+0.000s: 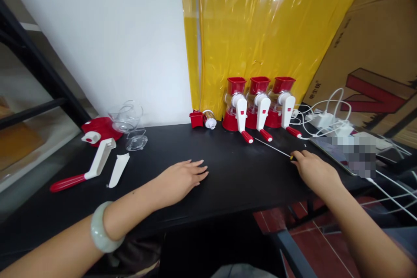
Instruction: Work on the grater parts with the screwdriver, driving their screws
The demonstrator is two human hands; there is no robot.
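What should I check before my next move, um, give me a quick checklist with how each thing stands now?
1. Tool in hand: ok. The right hand holds the thin metal tool by its yellow end.
2. Left hand free: ok. It holds nothing, palm down over the black table.
3. White piece fitted to the crank: not ok. It lies apart, beside it.
4. Three rotary graters upright: ok.
5. Tool tip touching the table: cannot tell.
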